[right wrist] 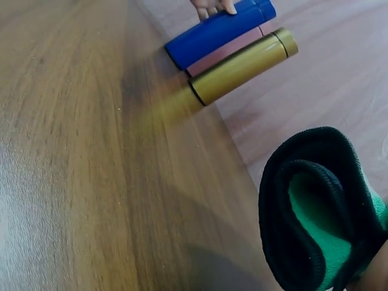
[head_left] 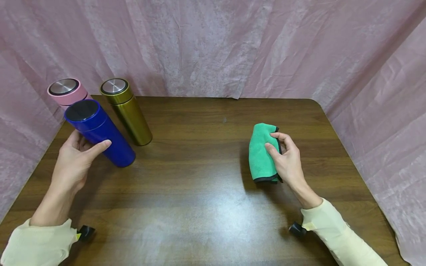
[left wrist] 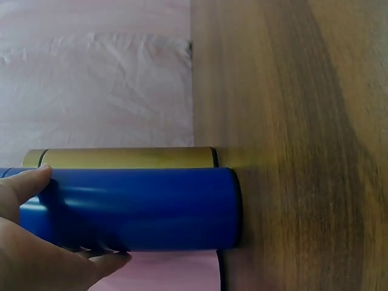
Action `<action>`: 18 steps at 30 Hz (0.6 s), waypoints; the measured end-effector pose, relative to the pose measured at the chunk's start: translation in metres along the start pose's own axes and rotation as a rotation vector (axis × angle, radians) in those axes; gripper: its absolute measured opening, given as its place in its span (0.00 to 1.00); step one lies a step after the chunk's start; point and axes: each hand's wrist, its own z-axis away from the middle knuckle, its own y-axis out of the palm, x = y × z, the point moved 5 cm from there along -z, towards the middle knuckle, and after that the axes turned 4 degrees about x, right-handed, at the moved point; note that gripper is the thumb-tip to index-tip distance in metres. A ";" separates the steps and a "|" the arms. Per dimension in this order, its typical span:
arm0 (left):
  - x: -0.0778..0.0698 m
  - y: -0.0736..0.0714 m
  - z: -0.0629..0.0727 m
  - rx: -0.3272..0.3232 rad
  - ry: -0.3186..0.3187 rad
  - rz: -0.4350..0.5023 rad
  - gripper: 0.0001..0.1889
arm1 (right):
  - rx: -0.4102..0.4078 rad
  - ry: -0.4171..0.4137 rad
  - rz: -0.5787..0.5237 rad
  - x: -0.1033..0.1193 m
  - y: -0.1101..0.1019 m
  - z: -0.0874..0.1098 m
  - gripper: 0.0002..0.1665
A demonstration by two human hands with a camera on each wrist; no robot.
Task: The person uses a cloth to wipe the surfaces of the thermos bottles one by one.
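On the left in the head view, my left hand [head_left: 71, 159] grips a blue thermos bottle [head_left: 108, 138], with the thumb across its near side and the fingers round the far side. Its base appears to meet the table in the left wrist view. Right beside it stands a gold thermos bottle [head_left: 131, 118] with a steel-topped lid. A pink thermos bottle [head_left: 68, 96] is mostly hidden behind the blue one. Over the right part of the table, my right hand [head_left: 287, 159] pinches a folded green cloth [head_left: 263, 153] with black edging; its rolled layers show in the right wrist view.
The brown wooden table [head_left: 199, 177] spreads between the hands. Pink curtains [head_left: 206, 48] hang behind it and along both sides. A small black device [head_left: 297, 229] is fixed at the right cuff, another [head_left: 86, 233] at the left.
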 end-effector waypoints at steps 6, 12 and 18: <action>-0.009 0.005 0.008 -0.209 0.064 0.009 0.43 | 0.050 0.076 -0.048 -0.002 0.010 -0.003 0.24; -0.029 0.009 0.027 -0.527 0.424 0.013 0.30 | 0.122 0.143 -0.152 0.002 0.023 -0.010 0.25; -0.042 0.039 0.049 -0.568 0.634 -0.144 0.20 | 0.168 0.165 -0.202 0.006 0.032 -0.020 0.27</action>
